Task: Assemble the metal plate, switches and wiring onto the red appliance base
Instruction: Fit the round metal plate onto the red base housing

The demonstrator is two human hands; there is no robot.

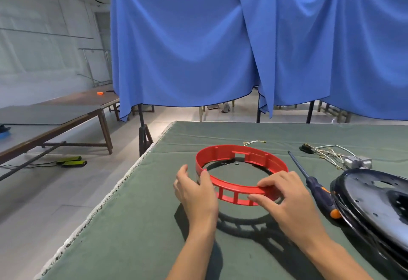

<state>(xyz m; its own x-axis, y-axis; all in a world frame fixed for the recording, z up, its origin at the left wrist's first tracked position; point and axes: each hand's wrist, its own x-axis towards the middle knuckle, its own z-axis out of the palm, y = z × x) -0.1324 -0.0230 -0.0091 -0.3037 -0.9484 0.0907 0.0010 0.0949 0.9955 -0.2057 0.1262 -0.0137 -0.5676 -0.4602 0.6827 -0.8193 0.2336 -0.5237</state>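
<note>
Head view showed both hands on the red base (242, 160) (tilted off the bench (136, 224)) — left hand (196, 191) and right hand (289, 200) each curled around its near rim.

Bare green cloth (132, 224) left of the red ring (241, 164); screwdriver (313, 182), black plate (375, 202) and wiring (331, 153) crowding its right.
</note>
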